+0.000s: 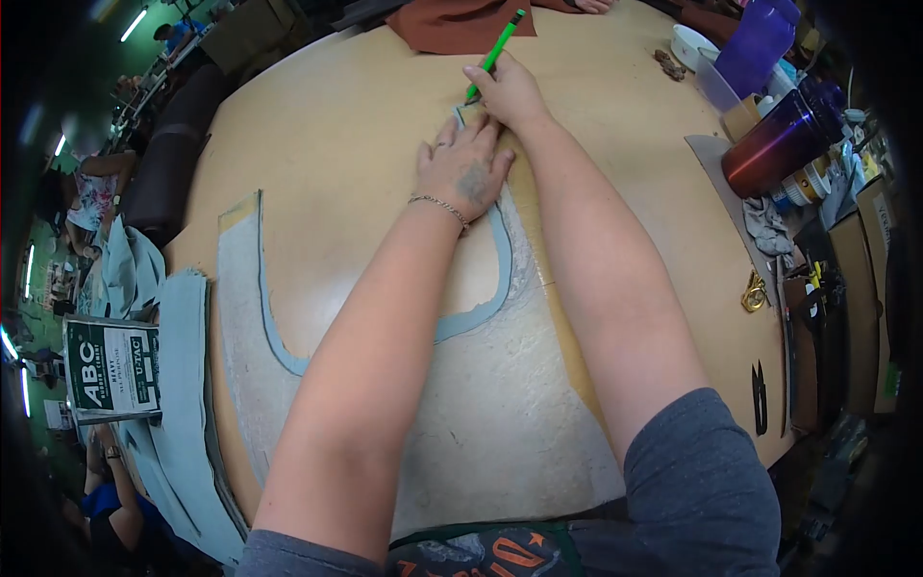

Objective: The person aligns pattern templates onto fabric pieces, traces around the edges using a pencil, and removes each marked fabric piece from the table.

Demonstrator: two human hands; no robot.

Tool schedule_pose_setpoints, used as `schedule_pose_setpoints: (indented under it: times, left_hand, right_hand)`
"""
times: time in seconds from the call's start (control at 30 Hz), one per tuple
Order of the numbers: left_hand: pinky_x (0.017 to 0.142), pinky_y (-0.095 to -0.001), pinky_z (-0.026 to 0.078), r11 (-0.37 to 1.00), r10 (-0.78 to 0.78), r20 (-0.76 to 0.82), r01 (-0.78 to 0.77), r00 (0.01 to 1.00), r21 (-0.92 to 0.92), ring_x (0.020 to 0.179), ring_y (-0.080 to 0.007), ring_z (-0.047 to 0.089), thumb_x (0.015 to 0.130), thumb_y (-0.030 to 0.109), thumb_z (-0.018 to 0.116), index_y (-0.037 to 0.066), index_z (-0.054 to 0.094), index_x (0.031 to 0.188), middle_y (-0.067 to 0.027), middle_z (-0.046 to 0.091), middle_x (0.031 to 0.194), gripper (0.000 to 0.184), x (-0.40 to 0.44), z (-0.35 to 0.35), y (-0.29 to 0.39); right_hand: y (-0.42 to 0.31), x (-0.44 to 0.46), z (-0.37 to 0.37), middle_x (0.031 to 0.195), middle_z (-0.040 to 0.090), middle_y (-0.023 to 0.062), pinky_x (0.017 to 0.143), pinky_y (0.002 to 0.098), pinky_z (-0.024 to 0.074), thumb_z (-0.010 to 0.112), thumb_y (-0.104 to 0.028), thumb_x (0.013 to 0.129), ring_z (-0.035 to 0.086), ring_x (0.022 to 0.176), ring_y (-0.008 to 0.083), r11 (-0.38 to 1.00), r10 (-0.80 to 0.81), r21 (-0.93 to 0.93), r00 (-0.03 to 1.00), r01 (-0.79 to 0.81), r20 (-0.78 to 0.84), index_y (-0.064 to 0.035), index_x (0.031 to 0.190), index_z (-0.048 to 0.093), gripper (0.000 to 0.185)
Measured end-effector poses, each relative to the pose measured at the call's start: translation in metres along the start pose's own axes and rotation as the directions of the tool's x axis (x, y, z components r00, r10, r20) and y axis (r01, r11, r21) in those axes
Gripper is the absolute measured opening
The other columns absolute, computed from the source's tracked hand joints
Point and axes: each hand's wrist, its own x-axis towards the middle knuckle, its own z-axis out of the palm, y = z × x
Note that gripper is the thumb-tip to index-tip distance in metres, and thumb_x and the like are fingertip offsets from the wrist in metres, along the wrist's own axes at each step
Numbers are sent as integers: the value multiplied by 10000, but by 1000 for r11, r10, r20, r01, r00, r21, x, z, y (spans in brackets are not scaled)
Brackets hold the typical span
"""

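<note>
A large grey U-shaped piece of leather or fabric (500,433) with blue-grey edging lies on the table in front of me. My left hand (466,173) rests flat on its narrow right-hand strip near the far end, fingers stretched out. Just beyond, my right hand (514,91) is closed around a slim green pencil (502,43). The pencil tilts, its lower end at the strip's far tip and its black end up. Part of the strip is hidden under my left hand and forearm.
On the left are an ABC rubber cement can (112,370), blue-grey sheets (183,385) and a dark roll (173,144). A tumbler (784,139), gold-coloured scissors (754,291) and black snips (760,399) are right. Brown material (452,29) and another person's hand (593,5) are at the back.
</note>
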Motion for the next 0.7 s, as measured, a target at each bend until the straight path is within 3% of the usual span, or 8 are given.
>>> schedule_pose_setpoints:
  times: [0.1,0.2,0.23,0.33,0.43,0.53,0.63,0.7]
  left_hand:
    - [972,-506,215,997,-65,69,63,995,41,1264,-262,232,823,475,387,178,364,1264,10,294,1354,531,3,-1,5]
    - [985,-487,211,997,-63,80,60,995,47,1260,-262,242,814,493,393,172,370,1263,2,304,1349,553,3,0,3]
    - [988,-488,209,997,-70,74,67,995,45,1260,-263,240,811,497,398,171,372,1262,1,303,1348,557,3,1,2]
    - [987,-491,209,996,-80,58,77,995,45,1258,-265,242,799,510,407,170,381,1257,-1,309,1345,570,4,2,3]
    - [987,-489,211,996,-78,70,74,994,57,1257,-265,243,778,538,421,169,382,1256,-3,311,1343,606,3,-1,5]
    - [985,-487,213,998,-49,72,46,996,43,1257,-265,242,735,602,443,164,380,1259,-14,308,1345,686,1,-5,6]
    - [988,-481,208,996,-58,70,53,996,65,1259,-267,237,678,670,463,160,370,1268,-28,308,1345,786,0,-6,6]
    - [991,-478,201,996,-73,85,67,994,65,1261,-269,232,647,700,469,157,363,1273,-30,308,1345,836,1,-7,7]
  right_hand:
    - [1,2,-1,880,593,202,754,380,445,563,-341,777,571,841,334,993,-73,-89,997,75,24,10,943,535,389]
    - [-4,3,-24,752,603,148,669,343,460,562,-323,793,592,716,260,973,-7,-232,1000,2,-21,6,904,545,347]
    - [5,8,-30,839,604,103,615,413,482,553,-208,824,593,715,313,992,-3,-125,999,-3,-43,-103,968,498,186]
    - [12,14,-31,964,598,150,628,433,481,596,-289,790,596,751,333,975,-43,-219,997,26,-72,-112,1019,503,304]
    - [-10,-2,-3,787,606,169,704,367,457,553,-334,790,592,772,293,956,-118,-273,993,108,-22,-1,909,565,354]
    - [-18,-7,-11,914,585,205,783,405,437,544,-308,781,555,879,347,959,-45,-280,999,50,26,-4,954,552,350]
    - [-4,1,-48,807,612,162,673,351,475,563,-287,795,607,725,263,907,-27,-420,992,-27,-122,21,902,540,328]
    - [9,-5,-65,777,611,132,629,304,484,566,-243,806,607,685,203,989,71,-117,984,-91,-163,21,879,532,277]
